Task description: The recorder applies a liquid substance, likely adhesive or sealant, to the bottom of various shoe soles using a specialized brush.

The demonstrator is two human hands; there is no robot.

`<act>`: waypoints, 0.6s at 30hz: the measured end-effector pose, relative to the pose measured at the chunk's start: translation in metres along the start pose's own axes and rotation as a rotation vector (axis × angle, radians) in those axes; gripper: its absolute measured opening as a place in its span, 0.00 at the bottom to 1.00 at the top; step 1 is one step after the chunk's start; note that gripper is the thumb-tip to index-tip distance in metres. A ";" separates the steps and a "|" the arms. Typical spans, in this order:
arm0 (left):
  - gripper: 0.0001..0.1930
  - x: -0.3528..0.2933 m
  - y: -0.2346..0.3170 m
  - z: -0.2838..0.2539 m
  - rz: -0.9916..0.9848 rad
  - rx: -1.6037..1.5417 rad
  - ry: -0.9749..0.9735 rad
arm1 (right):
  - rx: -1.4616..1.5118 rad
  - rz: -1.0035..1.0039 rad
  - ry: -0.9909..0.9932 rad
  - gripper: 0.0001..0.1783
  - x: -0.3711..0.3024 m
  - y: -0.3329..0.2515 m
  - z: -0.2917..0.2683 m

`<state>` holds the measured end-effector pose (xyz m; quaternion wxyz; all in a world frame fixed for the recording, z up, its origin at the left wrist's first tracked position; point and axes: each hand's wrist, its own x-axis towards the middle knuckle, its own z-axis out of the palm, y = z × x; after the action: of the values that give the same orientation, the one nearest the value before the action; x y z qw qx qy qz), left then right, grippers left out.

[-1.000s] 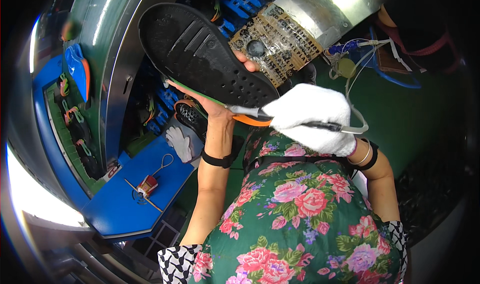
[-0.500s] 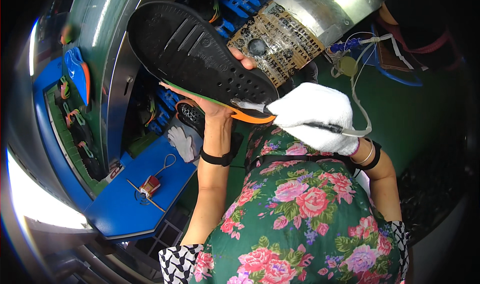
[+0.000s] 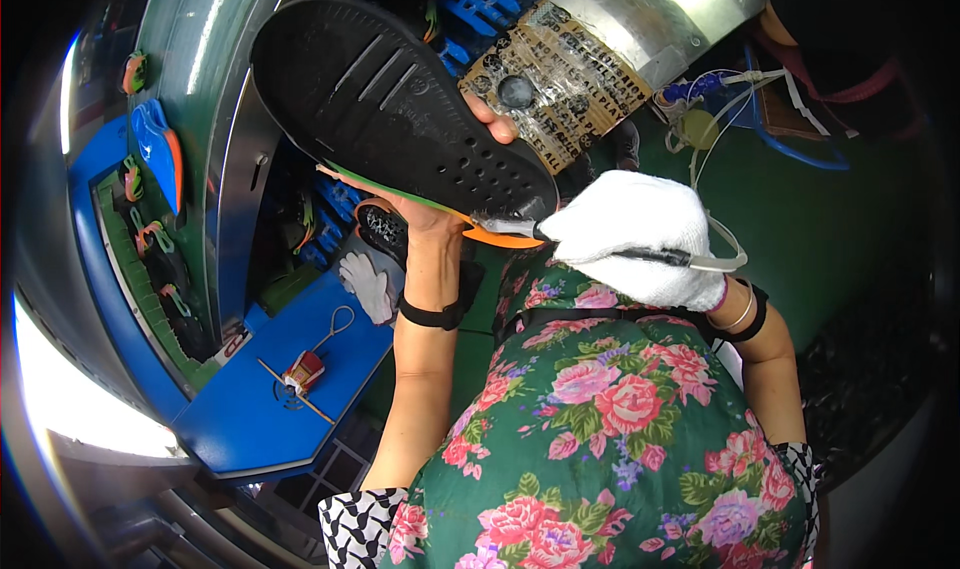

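Black and perforated toward one end, the sole slanted from upper left to lower right, the left hand's grip wrapped round its middle; the gloved right hand, beside the perforated end, held a brush closely, its tip at the sole's lower edge.

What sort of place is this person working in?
Most likely a shoe factory: the left hand holds a big black sole, the gloved right hand has a brush at its edge, and another sole shows near the blue table.
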<state>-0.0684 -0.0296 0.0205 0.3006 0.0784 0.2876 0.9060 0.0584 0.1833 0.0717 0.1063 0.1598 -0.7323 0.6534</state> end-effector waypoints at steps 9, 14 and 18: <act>0.60 0.003 0.002 0.000 -0.037 0.108 -0.065 | 0.040 0.006 0.000 0.09 -0.003 0.002 -0.002; 0.59 0.004 0.002 0.003 -0.042 0.143 -0.041 | 0.002 0.018 0.015 0.09 -0.005 0.003 -0.006; 0.59 0.009 0.000 0.006 -0.016 0.091 -0.102 | -0.012 -0.049 -0.005 0.10 -0.004 0.002 -0.007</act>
<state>-0.0735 -0.0216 0.0256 0.3183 0.1360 0.3135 0.8842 0.0616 0.1904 0.0695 0.1216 0.1785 -0.7324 0.6457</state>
